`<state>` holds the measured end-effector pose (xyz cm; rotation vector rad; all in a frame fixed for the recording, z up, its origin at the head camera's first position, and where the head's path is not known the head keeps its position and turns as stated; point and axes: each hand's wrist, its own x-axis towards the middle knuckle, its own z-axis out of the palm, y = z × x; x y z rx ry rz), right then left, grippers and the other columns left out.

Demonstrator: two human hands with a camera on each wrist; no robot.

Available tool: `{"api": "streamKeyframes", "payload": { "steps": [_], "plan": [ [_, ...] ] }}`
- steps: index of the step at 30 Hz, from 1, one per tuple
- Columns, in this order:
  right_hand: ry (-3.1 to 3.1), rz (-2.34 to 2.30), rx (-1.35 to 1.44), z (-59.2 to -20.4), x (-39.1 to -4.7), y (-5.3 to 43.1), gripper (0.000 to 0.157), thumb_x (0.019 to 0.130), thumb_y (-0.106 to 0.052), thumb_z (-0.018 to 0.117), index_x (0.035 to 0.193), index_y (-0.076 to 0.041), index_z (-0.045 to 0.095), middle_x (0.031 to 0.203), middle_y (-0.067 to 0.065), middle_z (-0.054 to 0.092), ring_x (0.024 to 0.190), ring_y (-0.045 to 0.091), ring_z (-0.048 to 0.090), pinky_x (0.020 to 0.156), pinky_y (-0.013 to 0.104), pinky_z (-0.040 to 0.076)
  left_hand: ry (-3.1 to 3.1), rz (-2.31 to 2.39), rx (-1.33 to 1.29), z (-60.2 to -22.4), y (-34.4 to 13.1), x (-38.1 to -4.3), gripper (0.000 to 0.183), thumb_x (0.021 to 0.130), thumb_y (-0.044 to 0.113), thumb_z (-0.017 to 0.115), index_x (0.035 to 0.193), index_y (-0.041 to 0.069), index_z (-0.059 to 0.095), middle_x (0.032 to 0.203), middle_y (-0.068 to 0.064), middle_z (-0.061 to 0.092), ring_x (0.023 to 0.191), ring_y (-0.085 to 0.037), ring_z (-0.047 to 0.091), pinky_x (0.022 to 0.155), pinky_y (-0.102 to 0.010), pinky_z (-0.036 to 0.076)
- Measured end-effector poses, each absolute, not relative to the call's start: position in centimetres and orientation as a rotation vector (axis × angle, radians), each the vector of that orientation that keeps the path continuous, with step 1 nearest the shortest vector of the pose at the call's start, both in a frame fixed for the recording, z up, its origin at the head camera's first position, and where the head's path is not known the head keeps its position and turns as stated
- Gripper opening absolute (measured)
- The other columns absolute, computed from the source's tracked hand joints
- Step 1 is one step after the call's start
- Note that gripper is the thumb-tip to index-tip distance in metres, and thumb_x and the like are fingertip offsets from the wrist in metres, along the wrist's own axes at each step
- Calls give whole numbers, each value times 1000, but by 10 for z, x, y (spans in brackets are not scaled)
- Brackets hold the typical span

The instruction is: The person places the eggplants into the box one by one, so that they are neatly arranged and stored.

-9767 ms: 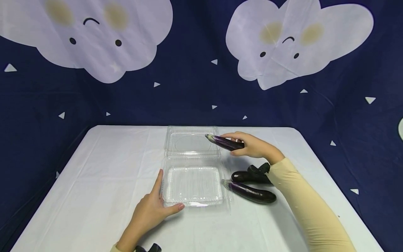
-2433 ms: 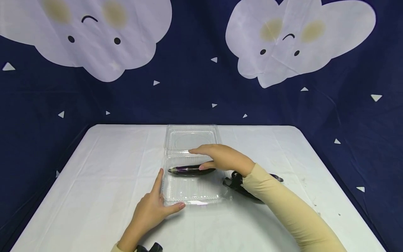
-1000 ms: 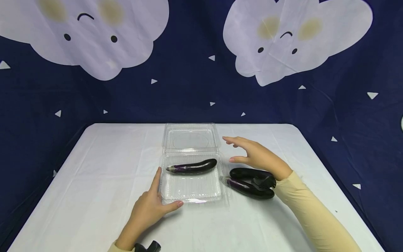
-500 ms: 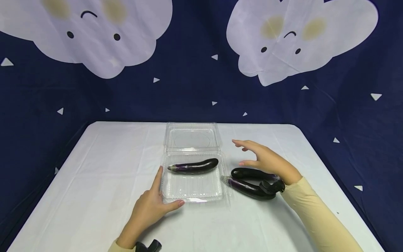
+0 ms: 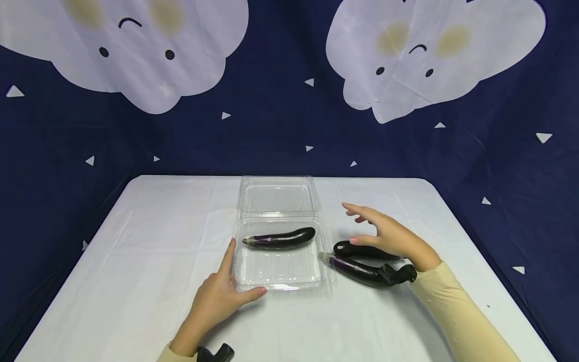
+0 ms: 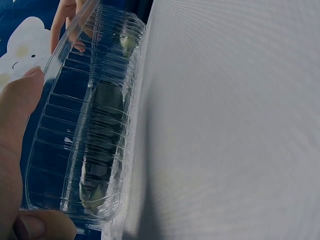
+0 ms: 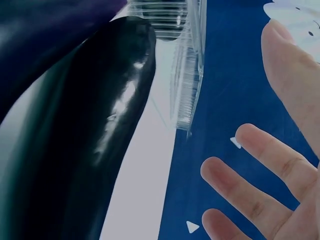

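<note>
A clear plastic clamshell container [image 5: 278, 274] lies with its lid [image 5: 277, 198] folded back on the white table. One dark purple eggplant [image 5: 280, 238] lies crosswise in its base. My left hand [image 5: 217, 296] holds the container's near left corner, thumb along the front side and fingers at the left side. Its thumb [image 6: 22, 97] lies against the clear wall in the left wrist view. To the right of the container are a front eggplant [image 5: 357, 270] and a rear eggplant [image 5: 357, 250]. Over them hovers my right hand [image 5: 391, 234], fingers spread and holding nothing.
White cloth covers the table [image 5: 158, 261]. A dark blue backdrop [image 5: 271, 146] with printed clouds hangs behind it. The black wrist camera [image 5: 400, 274] on the right arm partly covers the front eggplant's right end.
The right hand set an eggplant into the container, let go and drew back right. Over the last second it drifted further right and slightly nearer. The left hand stayed put.
</note>
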<state>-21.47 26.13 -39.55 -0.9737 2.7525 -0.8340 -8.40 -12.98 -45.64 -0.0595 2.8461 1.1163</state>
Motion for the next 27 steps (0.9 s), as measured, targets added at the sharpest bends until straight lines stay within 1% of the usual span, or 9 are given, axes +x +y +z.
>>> {"api": "streamKeyframes", "payload": {
  "steps": [3, 7, 11, 15, 20, 27],
  "plan": [
    [2757, -835, -981, -397, -214, 265, 83, 87, -38, 76, 156, -31, 31, 143, 6, 55, 123, 31, 59, 100, 54, 45, 2843, 1116, -66, -456, -129, -84, 134, 63, 70, 81, 161, 26, 1, 51, 6, 33, 48, -10, 30, 43, -28, 29],
    [2775, -827, -1003, -400, -212, 270, 83, 87, -35, 77, 156, -27, 32, 143, 4, 54, 121, 30, 60, 100, 53, 45, 2847, 1110, -70, -455, -128, -84, 134, 63, 70, 81, 161, 25, 2, 52, 6, 34, 48, -10, 34, 44, -29, 31],
    [2767, -833, -1009, -404, -212, 274, 83, 87, -34, 77, 156, -26, 32, 143, 5, 53, 121, 31, 60, 99, 53, 46, 2853, 1108, -69, -455, -128, -84, 134, 63, 70, 81, 161, 24, 3, 52, 6, 34, 49, -10, 33, 45, -29, 31],
    [2749, -851, -998, -408, -212, 278, 82, 87, -34, 77, 156, -26, 33, 143, 8, 53, 121, 34, 59, 99, 56, 45, 2852, 1109, -72, -456, -129, -84, 134, 63, 70, 81, 161, 25, 3, 52, 6, 34, 49, -10, 32, 45, -29, 30],
    [2748, -856, -991, -412, -211, 284, 79, 87, -31, 77, 155, -23, 36, 140, 12, 56, 120, 36, 59, 98, 58, 45, 2852, 1114, -76, -457, -129, -84, 133, 62, 70, 81, 161, 25, 4, 53, 6, 34, 50, -10, 33, 45, -29, 31],
    [2716, -847, -921, -418, -208, 290, 79, 88, -36, 75, 155, -25, 35, 143, 15, 54, 122, 37, 58, 98, 60, 44, 2846, 1117, -77, -456, -129, -84, 133, 62, 70, 81, 161, 26, 3, 52, 6, 34, 49, -10, 32, 45, -29, 31]
  ]
}}
